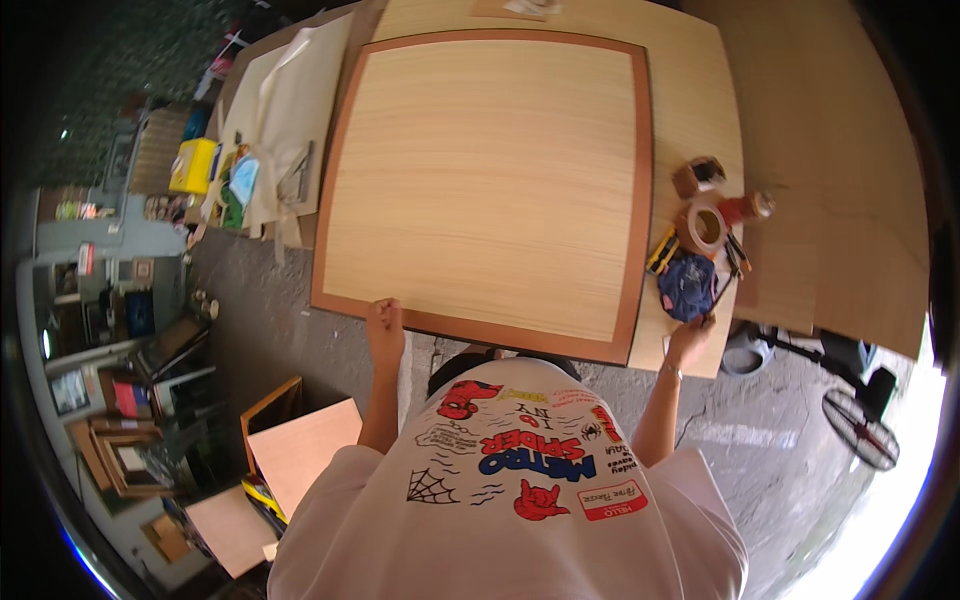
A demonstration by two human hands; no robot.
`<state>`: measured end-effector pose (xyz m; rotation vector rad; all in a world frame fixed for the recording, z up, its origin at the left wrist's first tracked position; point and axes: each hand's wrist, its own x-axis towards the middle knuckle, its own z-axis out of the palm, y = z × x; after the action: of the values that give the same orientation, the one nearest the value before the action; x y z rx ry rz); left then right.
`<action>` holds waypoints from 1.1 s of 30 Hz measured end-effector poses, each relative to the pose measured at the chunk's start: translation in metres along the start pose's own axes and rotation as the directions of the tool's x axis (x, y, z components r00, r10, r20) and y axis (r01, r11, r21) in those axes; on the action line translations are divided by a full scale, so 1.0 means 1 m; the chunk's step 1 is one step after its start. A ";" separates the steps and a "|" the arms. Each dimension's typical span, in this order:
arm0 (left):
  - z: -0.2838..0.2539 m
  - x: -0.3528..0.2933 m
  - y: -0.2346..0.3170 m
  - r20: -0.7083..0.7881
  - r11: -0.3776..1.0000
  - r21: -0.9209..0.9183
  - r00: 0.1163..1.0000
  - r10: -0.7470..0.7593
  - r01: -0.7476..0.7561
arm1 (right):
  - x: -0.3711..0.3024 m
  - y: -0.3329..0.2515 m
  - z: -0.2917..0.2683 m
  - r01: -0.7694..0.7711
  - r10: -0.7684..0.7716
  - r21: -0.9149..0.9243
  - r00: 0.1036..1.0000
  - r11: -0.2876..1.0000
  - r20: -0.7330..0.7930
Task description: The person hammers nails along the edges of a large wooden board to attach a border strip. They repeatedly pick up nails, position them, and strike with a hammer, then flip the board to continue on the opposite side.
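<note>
A large pale wood-grain panel [490,190] with a brown border and a dark outer edge lies flat on a bigger light board. My left hand [385,316] is closed, its curled fingers resting on the border at the near left corner; whether anything is inside it is hidden. To the right of the panel, my right hand [690,340] has its fingers closed around the lower end of a thin dark tool [726,288], whose kind is too small to tell. Just beyond that hand sits a crumpled dark blue cloth item [688,286].
A yellow-and-black cutter [662,250], a roll of brown tape [706,226] and a red bottle-like container [738,208] lie right of the panel. At the left stands a yellow box [194,166] beside cream sheeting [285,110]. A fan [862,428] is at the lower right.
</note>
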<state>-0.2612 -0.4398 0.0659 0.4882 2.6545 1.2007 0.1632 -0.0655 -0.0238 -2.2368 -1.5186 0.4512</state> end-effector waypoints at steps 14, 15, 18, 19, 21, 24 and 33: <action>-0.123 0.186 -0.158 -0.184 0.889 0.455 0.983 0.025 0.063 | -0.089 -0.014 0.003 0.444 -0.472 0.167 0.787 0.880 0.398; -0.124 0.190 -0.157 -0.070 0.900 0.407 0.988 -0.139 0.155 | -0.094 -0.013 0.009 0.478 -0.498 0.144 0.800 0.866 0.336; -0.124 0.194 -0.150 0.052 0.941 0.235 0.963 -0.263 0.245 | -0.092 -0.004 0.022 0.280 -0.295 0.100 0.849 0.955 0.439; -0.125 0.195 -0.149 0.068 0.949 0.166 0.957 -0.282 0.268 | -0.088 0.000 0.028 0.229 -0.257 0.116 0.863 0.966 0.435; -0.128 0.197 -0.150 0.084 0.945 0.165 0.950 -0.300 0.284 | -0.078 0.013 0.033 0.152 -0.201 0.144 0.872 0.978 0.447; -0.143 0.207 -0.152 0.138 0.907 0.204 0.906 -0.399 0.369 | -0.064 0.021 0.030 0.658 -0.597 -0.055 0.712 0.751 0.369; -0.147 0.294 -0.041 0.538 0.857 -0.010 0.725 -0.429 0.515 | -0.032 -0.099 -0.044 -0.257 -0.180 0.416 0.623 0.872 0.761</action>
<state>-0.5873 -0.4579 0.1209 0.0631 2.0146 0.9364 0.0926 -0.0690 0.0647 -1.6915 -1.4412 1.8189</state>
